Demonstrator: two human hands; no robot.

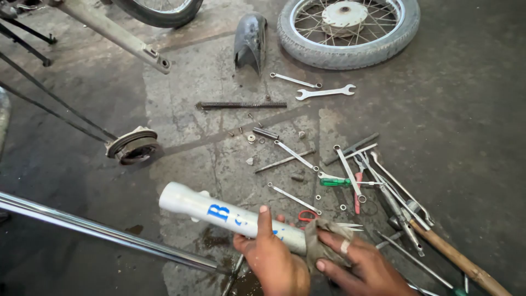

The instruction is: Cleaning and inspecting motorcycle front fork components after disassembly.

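The left hand [274, 263] is wrapping its grip around a silver fork tube [230, 216], thumb lying across the top, holding it level just above the floor [82, 164]. The right hand [364, 266] is closing its grip on a grimy rag [320, 241] and pressing it against the near end of the tube. That end is sitting under the cloth, so how clean it is cannot be told; the far end is looking bright and fairly clean, which suggests the wiping is well along, though dark wet patches are lying on the floor below.

Just left, a long chrome rod [109, 233] is lying apart, not being touched. Beyond the hands, wrenches and screwdrivers [361, 175] are lying scattered, with small washers and bolts between them. Farther on, a long spring [241, 104] and a brake drum plate [133, 146] are sitting loose. At the far edge, a spoked wheel [348, 33] and a dark mudguard [250, 41] are lying detached, so reassembly seems yet to be done.
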